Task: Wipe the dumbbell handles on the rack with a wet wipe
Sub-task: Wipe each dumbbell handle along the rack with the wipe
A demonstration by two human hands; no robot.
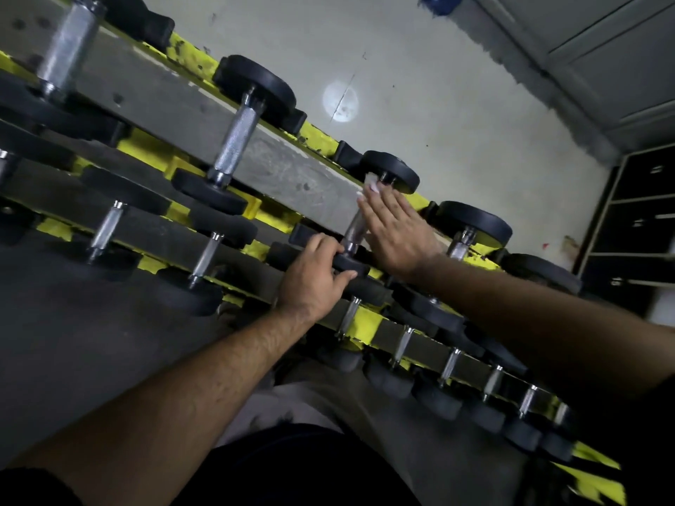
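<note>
Below me: grey concrete floor [420,104], scuffed, with one round pale light patch [340,101] (a thin crack runs through it). Grey panelled wall [599,63] upper right. Black cabinet [643,220] with drawers at right. Lighting dim overall.

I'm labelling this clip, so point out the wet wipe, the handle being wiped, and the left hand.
wet wipe [372,180]: head view, white edge past the fingertips.
dumbbell handle [353,233]: head view, bare metal shaft.
left hand [314,275]: head view, back of hand.
</note>
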